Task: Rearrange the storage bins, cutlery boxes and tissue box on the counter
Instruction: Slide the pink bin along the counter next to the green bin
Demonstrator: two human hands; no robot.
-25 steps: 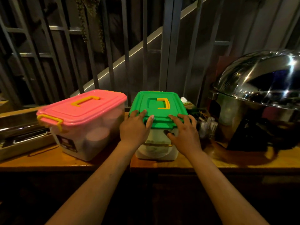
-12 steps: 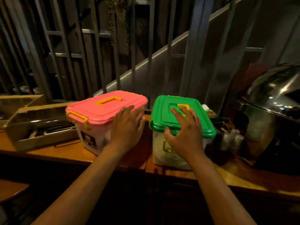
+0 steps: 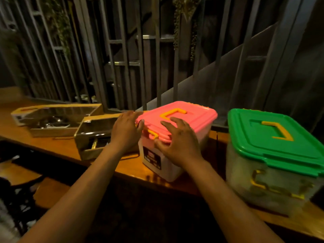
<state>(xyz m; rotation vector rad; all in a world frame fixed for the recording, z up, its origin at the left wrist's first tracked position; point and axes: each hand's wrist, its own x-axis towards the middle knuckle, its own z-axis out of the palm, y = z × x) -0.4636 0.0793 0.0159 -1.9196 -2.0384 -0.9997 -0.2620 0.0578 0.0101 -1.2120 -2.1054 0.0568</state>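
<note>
A clear storage bin with a pink lid and yellow handle stands on the wooden counter. My left hand lies against its left end, fingers spread. My right hand rests over its near right corner by the yellow latch, fingers apart. Neither hand has closed around it. A second bin with a green lid stands to the right, untouched. Two open cardboard cutlery boxes lie to the left, the nearer one just behind my left hand, the farther one beyond it.
Dark metal bars and a slanted stair rail rise right behind the counter. Hanging plants droop from above. Below the counter's front edge at the left there is a lower wooden surface with dark clutter.
Both hands have left the green-lidded bin and moved left onto the pink-lidded bin. The view has swung left, so the steel dome on the right is out of sight.
</note>
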